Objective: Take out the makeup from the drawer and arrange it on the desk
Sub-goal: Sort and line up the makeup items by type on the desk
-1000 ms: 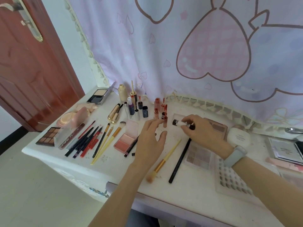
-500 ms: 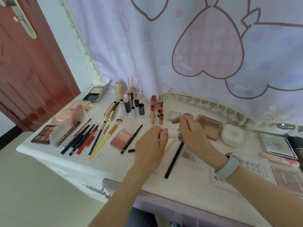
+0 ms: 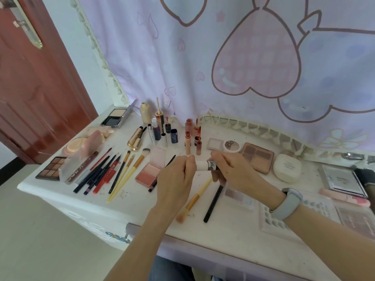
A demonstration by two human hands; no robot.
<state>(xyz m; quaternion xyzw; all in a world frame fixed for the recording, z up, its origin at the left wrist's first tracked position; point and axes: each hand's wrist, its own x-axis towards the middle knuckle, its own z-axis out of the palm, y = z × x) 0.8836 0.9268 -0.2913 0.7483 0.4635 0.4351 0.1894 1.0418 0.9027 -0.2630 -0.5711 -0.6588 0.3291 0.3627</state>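
Observation:
A small white makeup tube (image 3: pixel 204 165) with a dark printed band is held level above the white desk (image 3: pixel 233 236). My left hand (image 3: pixel 175 179) pinches its left end and my right hand (image 3: pixel 233 171) grips its right end. Makeup lies spread over the desk: pencils and liners (image 3: pixel 97 173), yellow-handled brushes (image 3: pixel 125 171), an open blush compact (image 3: pixel 151 169), standing lipsticks and small bottles (image 3: pixel 190 136), and a brown eyeshadow palette (image 3: pixel 257 157). Under my hands lie a yellow brush (image 3: pixel 194 199) and a black pencil (image 3: pixel 213 203).
A dark eyeshadow palette (image 3: pixel 50 168) sits at the desk's left edge, a white round case (image 3: pixel 286 168) and more palettes (image 3: pixel 343 180) lie to the right. A patterned curtain (image 3: pixel 243 57) hangs behind, a red door (image 3: pixel 30 88) stands at left. A drawer front (image 3: pixel 142 230) shows below the desk edge.
My right hand lifted the tube from the desk toward me, and my left hand came up and took hold of its other end. Both hands now hold it.

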